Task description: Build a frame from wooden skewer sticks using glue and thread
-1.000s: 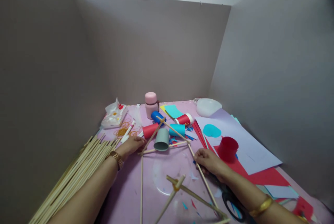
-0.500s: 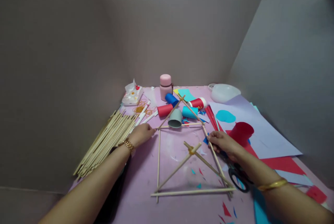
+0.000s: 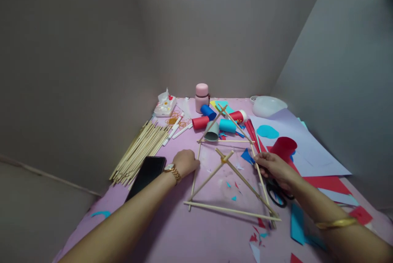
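Observation:
A frame of thin wooden sticks stands on the table, with a crossed pair of sticks at the near end and another at the far end. A yellowish rubber band binds the near crossing. My left hand is closed on the frame's left side stick, its fingertips partly hidden. On the opposite side, my right hand pinches the right side stick between thumb and fingers. Black-handled scissors lie just below my right hand. A blue paper scrap lies beside its fingertips.
Loose sticks and a phone lie left. Behind the frame are paper-covered cylinders, a pink flask, markers and rubber bands. A red cylinder and white paper are at right.
My left hand has moved from the far left corner toward me along the left side stick. The frame's near end has turned slightly. My right hand keeps its grip; the camera view has shifted.

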### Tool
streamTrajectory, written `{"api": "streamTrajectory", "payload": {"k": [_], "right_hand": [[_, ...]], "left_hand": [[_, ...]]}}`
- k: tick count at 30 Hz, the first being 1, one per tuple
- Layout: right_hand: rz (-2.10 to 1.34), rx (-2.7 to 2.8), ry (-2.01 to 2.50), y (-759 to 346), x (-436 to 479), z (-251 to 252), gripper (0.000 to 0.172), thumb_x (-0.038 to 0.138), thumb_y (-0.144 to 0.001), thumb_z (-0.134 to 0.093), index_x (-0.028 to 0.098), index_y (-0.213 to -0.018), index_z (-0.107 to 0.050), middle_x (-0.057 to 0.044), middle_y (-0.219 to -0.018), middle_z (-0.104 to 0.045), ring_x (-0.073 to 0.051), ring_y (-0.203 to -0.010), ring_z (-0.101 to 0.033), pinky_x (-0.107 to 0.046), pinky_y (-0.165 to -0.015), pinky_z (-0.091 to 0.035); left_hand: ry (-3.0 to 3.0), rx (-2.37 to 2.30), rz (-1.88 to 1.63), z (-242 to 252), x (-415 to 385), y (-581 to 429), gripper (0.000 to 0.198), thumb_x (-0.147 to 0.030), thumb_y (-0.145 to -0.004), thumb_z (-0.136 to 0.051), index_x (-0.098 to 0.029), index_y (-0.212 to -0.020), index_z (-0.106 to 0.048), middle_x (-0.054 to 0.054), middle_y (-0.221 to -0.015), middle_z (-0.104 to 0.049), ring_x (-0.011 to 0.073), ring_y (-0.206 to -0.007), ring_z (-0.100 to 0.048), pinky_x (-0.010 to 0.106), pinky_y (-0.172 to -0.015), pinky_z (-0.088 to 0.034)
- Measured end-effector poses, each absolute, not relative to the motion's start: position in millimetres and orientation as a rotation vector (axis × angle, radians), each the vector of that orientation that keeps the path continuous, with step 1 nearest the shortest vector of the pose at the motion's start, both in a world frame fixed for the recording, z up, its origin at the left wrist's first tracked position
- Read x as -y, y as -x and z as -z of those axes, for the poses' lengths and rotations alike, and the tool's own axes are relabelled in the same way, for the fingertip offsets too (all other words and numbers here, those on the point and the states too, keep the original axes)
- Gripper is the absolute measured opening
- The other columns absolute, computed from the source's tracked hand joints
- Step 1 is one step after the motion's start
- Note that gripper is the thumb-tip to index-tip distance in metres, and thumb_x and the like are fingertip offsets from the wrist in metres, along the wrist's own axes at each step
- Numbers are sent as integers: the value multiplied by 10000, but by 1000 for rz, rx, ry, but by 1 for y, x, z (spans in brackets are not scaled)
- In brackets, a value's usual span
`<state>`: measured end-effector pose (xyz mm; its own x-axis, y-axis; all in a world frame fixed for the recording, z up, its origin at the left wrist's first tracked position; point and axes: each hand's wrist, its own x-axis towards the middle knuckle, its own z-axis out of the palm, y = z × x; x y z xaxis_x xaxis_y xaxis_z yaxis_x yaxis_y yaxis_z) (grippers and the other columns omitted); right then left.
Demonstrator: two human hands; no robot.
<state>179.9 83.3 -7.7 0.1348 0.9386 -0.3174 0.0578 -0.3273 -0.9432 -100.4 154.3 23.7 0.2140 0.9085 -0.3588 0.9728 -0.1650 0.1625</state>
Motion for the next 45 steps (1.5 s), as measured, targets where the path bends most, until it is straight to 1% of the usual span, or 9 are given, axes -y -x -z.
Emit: {"api": "streamTrajectory", "payload": {"k": [10,19,23,30,36,38,40,42,45], "right_hand": [[-1240,974,1564,-181,-67,12,316,435,-631,-706,195,-609,-501,68,-407,-492,-57,-343,-391,-182,-363,-287],[-1193,974,1521,-179,-62,20,319,463,-648,-684,200,-621,-505,71,-437,-488,-70,-370,-405,-200,-385,-303],[-1191,966,1526,-179,-59,23,311,448,-651,-677,200,-617,-493,75,-426,-485,-65,-369,-398,-194,-387,-296],[-1176,980,1561,-178,-54,24,266,399,-660,-662,206,-614,-485,92,-404,-456,-56,-352,-378,-181,-375,-283],[-1199,1049,1609,-165,-54,21,247,364,-799,-588,205,-649,-475,99,-412,-449,-66,-345,-395,-180,-358,-299],[-1206,1076,1646,-156,-57,21,222,318,-876,-551,179,-707,-513,91,-475,-486,-65,-372,-431,-180,-381,-346],[-1220,1100,1699,-144,-62,21,167,287,-921,-539,144,-841,-575,57,-631,-573,-71,-455,-512,-201,-448,-436],[-1247,1111,1757,-132,-70,21,181,295,-924,-551,140,-1005,-596,-10,-874,-642,-117,-646,-619,-270,-574,-528],[-1265,1113,1833,-118,-86,20,247,293,-920,-559,155,-1125,-571,-58,-1068,-630,-179,-840,-645,-359,-710,-550]], "left_hand": [[-2123,-1727,145,-35,-141,96,234,-346,-885,-548,-154,-1000,-617,52,-1017,-656,183,-894,-633,403,-802,-514],[-2055,-1613,37,-29,-133,105,252,-372,-896,-523,-145,-942,-622,27,-899,-666,153,-775,-641,355,-717,-531],[-2042,-1609,-22,-28,-127,104,258,-378,-898,-517,-147,-945,-621,34,-921,-664,162,-813,-638,376,-753,-522],[-1967,-1561,-70,-21,-110,109,281,-396,-904,-500,-142,-896,-620,13,-837,-655,139,-715,-628,329,-671,-524],[-1942,-1563,-177,-17,-105,129,329,-424,-914,-463,-147,-798,-599,-29,-679,-591,114,-596,-574,289,-595,-484],[-1947,-1567,-216,-18,-106,141,341,-426,-918,-445,-154,-766,-583,-38,-652,-562,111,-575,-548,281,-581,-457],[-1957,-1576,-240,-18,-108,153,343,-409,-926,-414,-162,-740,-563,-38,-644,-542,117,-574,-530,279,-580,-428],[-1970,-1590,-244,-18,-110,163,350,-382,-928,-367,-174,-710,-544,-28,-627,-529,138,-591,-531,284,-589,-401],[-1988,-1619,-222,-16,-115,173,340,-368,-899,-325,-190,-691,-525,10,-652,-564,182,-647,-562,288,-601,-376]]}}
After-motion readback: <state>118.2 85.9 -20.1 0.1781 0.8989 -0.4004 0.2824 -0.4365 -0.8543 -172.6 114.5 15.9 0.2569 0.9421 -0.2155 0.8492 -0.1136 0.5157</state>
